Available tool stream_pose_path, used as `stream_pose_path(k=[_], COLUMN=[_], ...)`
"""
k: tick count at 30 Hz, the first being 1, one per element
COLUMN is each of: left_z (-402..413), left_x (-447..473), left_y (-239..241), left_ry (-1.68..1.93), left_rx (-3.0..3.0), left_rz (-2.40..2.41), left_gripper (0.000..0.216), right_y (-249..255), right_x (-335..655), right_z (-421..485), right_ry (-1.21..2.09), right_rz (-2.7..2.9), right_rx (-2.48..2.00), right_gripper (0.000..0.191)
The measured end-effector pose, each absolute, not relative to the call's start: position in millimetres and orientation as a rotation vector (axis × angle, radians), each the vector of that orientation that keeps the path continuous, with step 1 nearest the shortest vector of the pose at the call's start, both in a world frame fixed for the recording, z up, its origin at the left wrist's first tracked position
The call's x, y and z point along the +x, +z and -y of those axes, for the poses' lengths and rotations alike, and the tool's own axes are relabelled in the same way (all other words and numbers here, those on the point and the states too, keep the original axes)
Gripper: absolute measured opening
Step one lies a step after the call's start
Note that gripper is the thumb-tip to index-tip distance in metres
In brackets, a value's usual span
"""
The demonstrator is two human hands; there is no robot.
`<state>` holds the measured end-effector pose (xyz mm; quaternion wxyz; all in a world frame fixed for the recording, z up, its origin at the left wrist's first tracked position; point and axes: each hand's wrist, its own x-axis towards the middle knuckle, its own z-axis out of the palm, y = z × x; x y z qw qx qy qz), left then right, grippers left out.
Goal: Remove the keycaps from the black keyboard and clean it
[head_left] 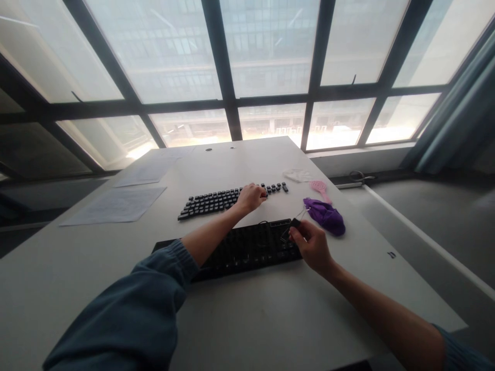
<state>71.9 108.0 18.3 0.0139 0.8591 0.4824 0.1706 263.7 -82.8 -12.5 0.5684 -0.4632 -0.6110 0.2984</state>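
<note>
Several rows of loose black keycaps (pixel 211 202) are laid out on the white table. My left hand (pixel 251 197) reaches across to their right part, its fingers pinched around a keycap at the row; the hand partly hides it. Nearer to me lies a black keyboard (pixel 247 247), partly under my left forearm, its bed dark where keys are off. Over its right end my right hand (pixel 312 245) is closed on a small black clip (pixel 295 223) with metal wire loops sticking out on two sides. One loop points towards the keyboard, the other up and away.
Beside my right hand sits a purple cloth pouch (pixel 325 216), with a pink hairbrush (pixel 319 188) and a clear plastic bag (pixel 297 175) behind it. Printed sheets (pixel 116 206) lie at the left. The table's (pixel 240 324) right edge runs past a white floor strip (pixel 417 234); windows rise behind.
</note>
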Motion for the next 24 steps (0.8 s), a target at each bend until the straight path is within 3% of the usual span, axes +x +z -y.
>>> stream_pose_path(k=[13,24], left_z=[-110,-44], left_x=[70,54], left_y=[14,52], left_ry=[0.48,0.807], left_rx=[2.674,2.693], left_rz=[-1.554,-1.476], left_gripper=[0.011,0.021], right_y=[-10,-12], right_x=[265,266], right_z=[82,78], right_ry=[0.776,0.787], right_rz=[1.382,1.393], right_rx=[-1.047,-1.016], right_gripper=[0.016,0.016])
